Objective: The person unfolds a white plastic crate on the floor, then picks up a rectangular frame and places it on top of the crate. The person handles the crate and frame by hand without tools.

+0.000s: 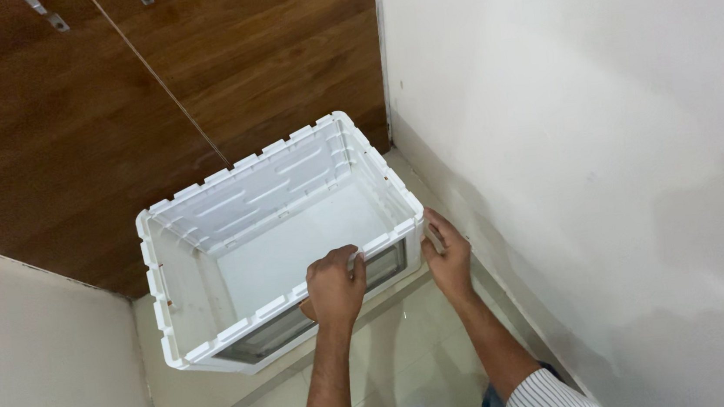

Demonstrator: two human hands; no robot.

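Note:
A white plastic crate (205,210) with a notched rim stands open on a pale tiled floor in a corner. It has nothing inside. My left hand (334,286) curls over the crate's near rim, fingers hooked on the edge above a clear window panel (385,267) in the near wall. My right hand (448,257) presses against the crate's near right corner from outside, fingers laid along it. A striped sleeve covers my right upper arm at the bottom edge.
A dark wooden door or panel (109,103) with metal fittings stands behind the crate. A white wall (601,139) runs close along the right, another pale wall (35,363) at the left. Glossy floor tiles (402,357) lie near me.

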